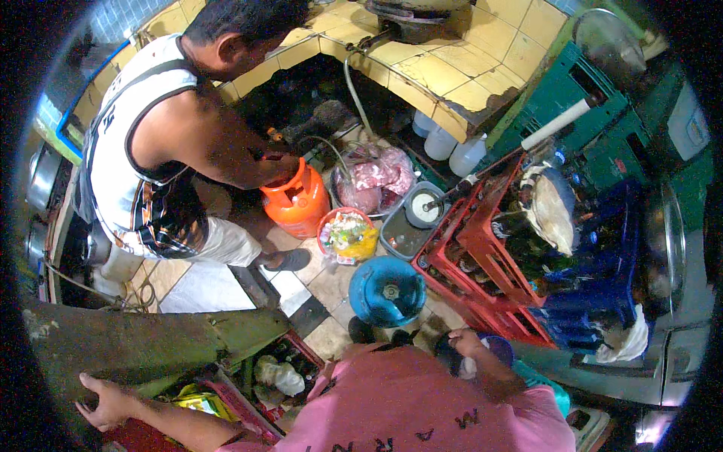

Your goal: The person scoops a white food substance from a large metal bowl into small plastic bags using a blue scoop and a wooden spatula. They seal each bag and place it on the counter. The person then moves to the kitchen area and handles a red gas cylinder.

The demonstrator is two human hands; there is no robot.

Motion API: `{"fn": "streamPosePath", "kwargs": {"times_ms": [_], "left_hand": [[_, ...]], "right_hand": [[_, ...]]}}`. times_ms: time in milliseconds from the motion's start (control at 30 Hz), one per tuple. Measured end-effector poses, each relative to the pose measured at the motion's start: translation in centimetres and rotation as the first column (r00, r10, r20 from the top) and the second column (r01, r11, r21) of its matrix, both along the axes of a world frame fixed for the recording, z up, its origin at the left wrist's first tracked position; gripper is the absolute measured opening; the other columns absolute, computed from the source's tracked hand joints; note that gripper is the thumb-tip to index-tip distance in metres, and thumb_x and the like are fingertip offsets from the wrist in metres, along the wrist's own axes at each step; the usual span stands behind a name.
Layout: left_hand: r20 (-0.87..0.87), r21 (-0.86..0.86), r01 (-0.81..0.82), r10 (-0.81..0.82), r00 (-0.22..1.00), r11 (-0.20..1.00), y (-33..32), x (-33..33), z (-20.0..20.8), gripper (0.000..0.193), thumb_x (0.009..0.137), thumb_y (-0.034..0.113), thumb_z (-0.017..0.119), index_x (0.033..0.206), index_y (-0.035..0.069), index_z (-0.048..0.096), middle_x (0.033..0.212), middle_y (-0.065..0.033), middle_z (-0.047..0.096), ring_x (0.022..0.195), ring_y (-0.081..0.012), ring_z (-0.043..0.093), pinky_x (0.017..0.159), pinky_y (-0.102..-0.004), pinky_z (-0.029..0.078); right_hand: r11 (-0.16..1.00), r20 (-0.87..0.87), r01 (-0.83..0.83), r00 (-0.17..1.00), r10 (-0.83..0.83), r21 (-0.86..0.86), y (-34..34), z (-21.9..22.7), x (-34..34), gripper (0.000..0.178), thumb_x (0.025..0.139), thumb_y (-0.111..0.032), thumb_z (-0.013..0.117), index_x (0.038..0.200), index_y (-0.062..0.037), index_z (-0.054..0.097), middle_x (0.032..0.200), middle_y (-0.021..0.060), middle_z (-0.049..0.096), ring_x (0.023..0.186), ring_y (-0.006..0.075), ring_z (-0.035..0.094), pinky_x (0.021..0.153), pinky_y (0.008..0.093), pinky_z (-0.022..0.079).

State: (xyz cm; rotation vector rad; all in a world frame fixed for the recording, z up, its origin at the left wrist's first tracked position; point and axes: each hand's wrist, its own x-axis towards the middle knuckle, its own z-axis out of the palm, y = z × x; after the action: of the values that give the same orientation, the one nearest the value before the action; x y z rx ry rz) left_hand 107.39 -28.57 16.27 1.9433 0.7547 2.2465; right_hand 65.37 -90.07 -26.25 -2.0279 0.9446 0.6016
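Observation:
My left hand (108, 401) is open, its fingers spread at the edge of a worn greenish board (151, 343). At lower right, my right hand (468, 343) has its fingers curled beside a dark blue bucket (498, 349); whatever they grip is hard to make out. In front of my feet stands a blue gas cylinder (387, 292), touched by neither hand. Beyond it, another person (135, 151) in a white sleeveless top bends over an orange gas cylinder (297, 202), one arm reaching to its collar. That person's fingers are mostly hidden.
A red basin of scraps (348, 236), a basin of bagged meat (376, 179) and a grey tub (407, 239) stand on the tiled floor. Red crates (486, 260) and a blue crate (595, 301) are at right. A yellow tiled counter (440, 71) with a hose lies beyond.

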Motion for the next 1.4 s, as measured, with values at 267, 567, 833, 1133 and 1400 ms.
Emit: {"fn": "streamPosePath", "kwargs": {"times_ms": [267,567,833,1133,1400], "left_hand": [[0.054,-0.044,-0.036,0.039,0.998,0.998,0.3,1.5,1.5,0.078,0.058,0.067,0.071,0.112,0.012,0.059,0.108,-0.0163,0.051,0.110,-0.0333,0.041,0.091,-0.0550,0.031],[0.033,-0.043,0.037,-0.036,0.999,0.998,-0.3,1.4,1.7,0.071,0.063,0.067,0.065,0.115,0.018,0.057,0.117,-0.0250,0.045,0.115,-0.0394,0.037,0.092,-0.0627,0.025],[0.229,-0.097,0.100,-0.076,0.970,0.990,2.7,4.9,2.9,0.070,0.067,0.068,0.059,0.115,0.018,0.054,0.118,-0.0216,0.046,0.115,-0.0370,0.039,0.092,-0.0597,0.028],[0.110,0.028,-0.025,0.022,0.994,0.999,0.1,3.5,2.7,0.077,0.064,0.072,0.060,0.113,0.013,0.056,0.115,-0.0140,0.055,0.118,-0.0329,0.039,0.093,-0.0530,0.031],[0.084,-0.008,-0.068,0.069,0.994,0.998,1.0,4.3,2.0,0.076,0.064,0.070,0.061,0.110,0.010,0.057,0.107,-0.0142,0.057,0.110,-0.0306,0.044,0.090,-0.0488,0.033]], "right_hand": [[0.958,0.053,0.194,0.976,-0.209,0.209,-3.0,-8.8,-9.8,0.039,0.082,-0.030,0.063,0.115,-0.0095,0.058,0.103,0.0125,0.064,0.076,0.0241,0.060,0.068,0.0364,0.049],[0.985,0.122,-0.117,0.984,0.133,-0.125,-3.4,-7.7,-16.4,0.030,0.085,-0.030,0.057,0.107,-0.0109,0.062,0.090,0.0074,0.064,0.074,0.0226,0.061,0.065,0.0356,0.050],[0.997,0.009,0.063,0.998,-0.063,-0.037,-2.8,1.8,-16.8,0.021,0.083,-0.020,0.056,0.098,-0.0079,0.064,0.093,0.0096,0.064,0.082,0.0227,0.061,0.069,0.0338,0.050],[0.961,0.591,0.267,0.764,-0.260,0.078,-0.8,15.1,-5.2,0.018,0.089,-0.013,0.053,0.102,-0.0024,0.060,0.090,0.0052,0.063,0.079,0.0190,0.059,0.071,0.0293,0.047],[0.908,0.929,-0.351,0.200,0.312,-0.230,4.5,34.9,6.2,0.019,0.081,-0.018,0.058,0.097,-0.0060,0.059,0.102,0.0104,0.055,0.090,0.0250,0.053,0.077,0.0379,0.043]]}}
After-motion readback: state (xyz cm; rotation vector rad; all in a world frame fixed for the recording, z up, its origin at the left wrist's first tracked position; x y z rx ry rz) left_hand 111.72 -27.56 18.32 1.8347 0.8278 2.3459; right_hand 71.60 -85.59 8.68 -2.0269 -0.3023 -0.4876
